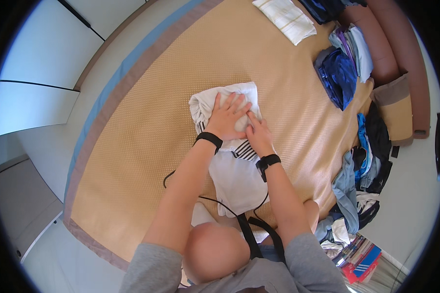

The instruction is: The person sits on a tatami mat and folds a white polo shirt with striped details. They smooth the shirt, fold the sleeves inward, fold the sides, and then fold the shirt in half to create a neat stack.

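A white garment (237, 178) with black stripes across its middle lies partly folded on the woven mat in front of me. Its far part forms a thick folded bundle, while the nearer part spreads flat toward my knees. My left hand (226, 118) presses flat on the far bundle with its fingers spread. Close beside it, my right hand (260, 136) rests on the garment's right side, fingers stretched toward the left hand and thumb apart. Neither hand appears to grip the cloth. A black band circles each wrist.
The tan mat (142, 122) covers the bed. A folded white cloth (286, 19) lies at the far end. Folded clothes, including a dark blue piece (336, 78), sit at far right near a brown cushion (393, 110). Loose clothes (346, 185) and books (357, 254) line the right edge.
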The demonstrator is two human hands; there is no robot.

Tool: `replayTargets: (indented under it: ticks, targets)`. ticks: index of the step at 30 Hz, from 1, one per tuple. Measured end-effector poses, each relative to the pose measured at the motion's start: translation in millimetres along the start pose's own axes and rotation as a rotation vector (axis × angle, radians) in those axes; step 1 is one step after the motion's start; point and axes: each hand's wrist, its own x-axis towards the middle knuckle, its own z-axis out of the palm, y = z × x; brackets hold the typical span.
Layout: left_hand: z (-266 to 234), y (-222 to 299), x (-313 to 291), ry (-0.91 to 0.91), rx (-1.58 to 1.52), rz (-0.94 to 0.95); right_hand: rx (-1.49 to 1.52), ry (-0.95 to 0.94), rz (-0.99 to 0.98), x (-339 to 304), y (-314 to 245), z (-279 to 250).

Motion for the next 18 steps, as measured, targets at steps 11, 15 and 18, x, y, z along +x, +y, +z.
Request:
replayTargets:
  ticks: [11, 15, 18]
  targets:
    - [-1.8, 3.9, 1.4, 0.01, -0.04, -0.022, 0.038, -0.036, -0.137, 7.7, 19.7, 3.9]
    - [-6.3, 7.1, 2.0, -0.024, -0.041, -0.044, 0.047, -0.057, -0.139, 7.6, 17.4, -1.5]
    - [-15.6, 7.9, 0.2, -0.094, -0.039, -0.059, 0.084, -0.1, -0.178, 9.9, 7.6, -5.0]
